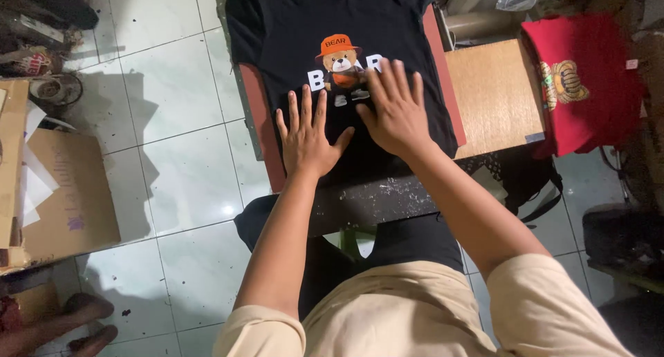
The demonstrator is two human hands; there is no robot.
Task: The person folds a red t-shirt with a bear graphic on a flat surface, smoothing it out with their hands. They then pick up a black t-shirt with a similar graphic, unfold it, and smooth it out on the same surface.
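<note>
Both hands are flat, fingers spread, gripping nothing — left hand (pixel 306 137) pressing the black cotton t-shirt (pixel 290 32) just below its orange-capped bear print (pixel 341 67), right hand (pixel 394 108) overlapping the print's lower right. The shirt lies spread on a red-edged press board (pixel 263 122) — a red printed shirt (pixel 588 80) sits off right.

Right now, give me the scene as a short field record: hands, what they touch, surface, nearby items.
left hand: left hand flat, fingers spread, palm down on the black T-shirt
right hand: right hand flat on the same shirt, fingertips at the lower edge of the bear print
grasp: neither hand grips anything; both press flat
surface: shirt lies over a red-edged platen
right of platen: wooden board, then a red T-shirt with a printed figure
left: tiled floor, cardboard sheets
</note>
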